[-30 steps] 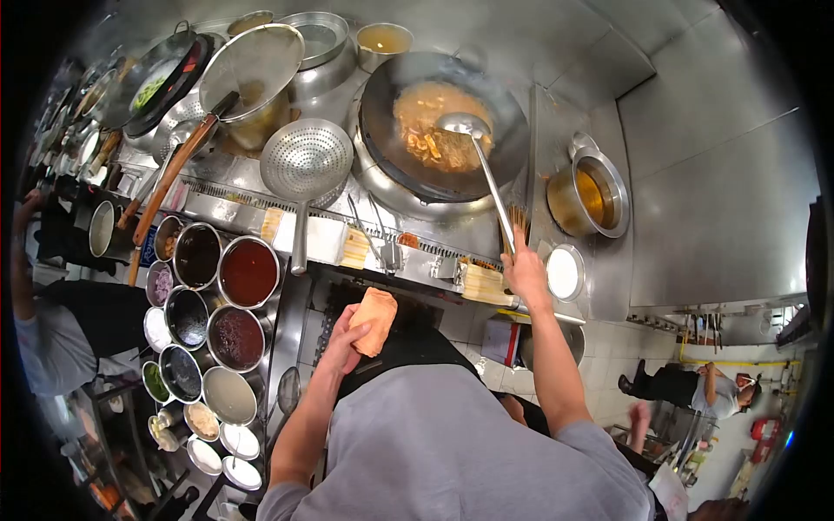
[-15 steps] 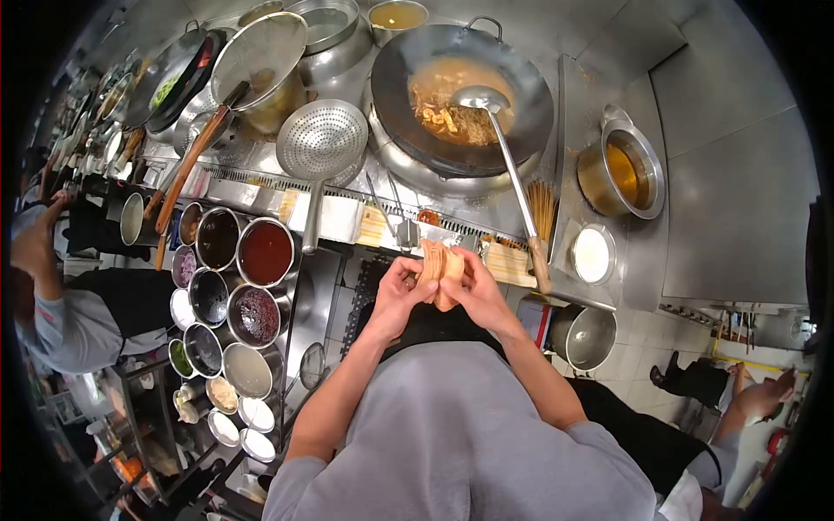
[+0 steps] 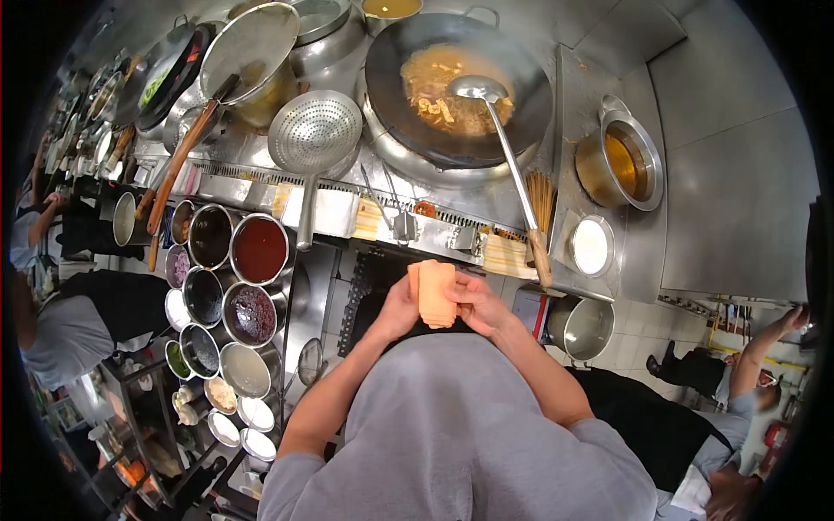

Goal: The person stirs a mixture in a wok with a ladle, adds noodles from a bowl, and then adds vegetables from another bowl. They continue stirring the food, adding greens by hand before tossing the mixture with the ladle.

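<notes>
An orange folded cloth [image 3: 437, 293] is held upright in front of my body, below the stove's front edge. My left hand [image 3: 399, 310] grips its left side, the fingers mostly hidden behind the cloth. From the right, my right hand [image 3: 480, 304] pinches the other edge between thumb and fingers. Beyond the hands a wok [image 3: 382, 87] holds brown broth with pale pieces in it. A ladle [image 3: 479, 88] rests in the wok, its wooden-ended handle reaching over the front edge.
A perforated skimmer [image 3: 315, 130] lies left of the wok. Several sauce pots [image 3: 260, 248] crowd the left side. At right stand a pot of amber liquid [image 3: 624, 165], a white-filled bowl [image 3: 592, 247] and a bamboo brush [image 3: 540, 200]. Co-workers [image 3: 78, 321] stand on both sides.
The cloth has turned from a bunched, edge-on fold to a flat, smooth face toward me. My hands have shifted slightly lower. The view has moved a little, and a co-worker's arm at right has risen.
</notes>
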A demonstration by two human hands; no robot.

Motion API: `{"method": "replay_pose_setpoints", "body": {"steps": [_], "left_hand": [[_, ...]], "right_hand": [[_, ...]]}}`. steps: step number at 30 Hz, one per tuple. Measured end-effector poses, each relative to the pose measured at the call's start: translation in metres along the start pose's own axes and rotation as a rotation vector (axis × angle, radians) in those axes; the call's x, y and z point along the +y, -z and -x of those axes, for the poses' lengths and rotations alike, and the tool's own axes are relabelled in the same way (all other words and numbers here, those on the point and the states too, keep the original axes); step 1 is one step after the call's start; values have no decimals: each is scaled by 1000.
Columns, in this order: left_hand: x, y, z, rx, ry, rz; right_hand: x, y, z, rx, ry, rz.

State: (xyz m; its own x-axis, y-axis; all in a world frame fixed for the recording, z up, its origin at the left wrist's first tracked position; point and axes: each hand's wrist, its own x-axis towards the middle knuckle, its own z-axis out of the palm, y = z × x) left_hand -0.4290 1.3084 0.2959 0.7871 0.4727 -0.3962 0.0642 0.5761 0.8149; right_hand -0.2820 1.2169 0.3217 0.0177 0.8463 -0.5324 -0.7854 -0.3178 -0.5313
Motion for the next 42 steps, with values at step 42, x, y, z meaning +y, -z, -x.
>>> {"method": "replay_pose_setpoints", "body": {"steps": [42], "left_hand": [[-219, 229, 147, 563, 471, -803]], "right_hand": [[-127, 21, -6, 924, 455, 1705]]}}
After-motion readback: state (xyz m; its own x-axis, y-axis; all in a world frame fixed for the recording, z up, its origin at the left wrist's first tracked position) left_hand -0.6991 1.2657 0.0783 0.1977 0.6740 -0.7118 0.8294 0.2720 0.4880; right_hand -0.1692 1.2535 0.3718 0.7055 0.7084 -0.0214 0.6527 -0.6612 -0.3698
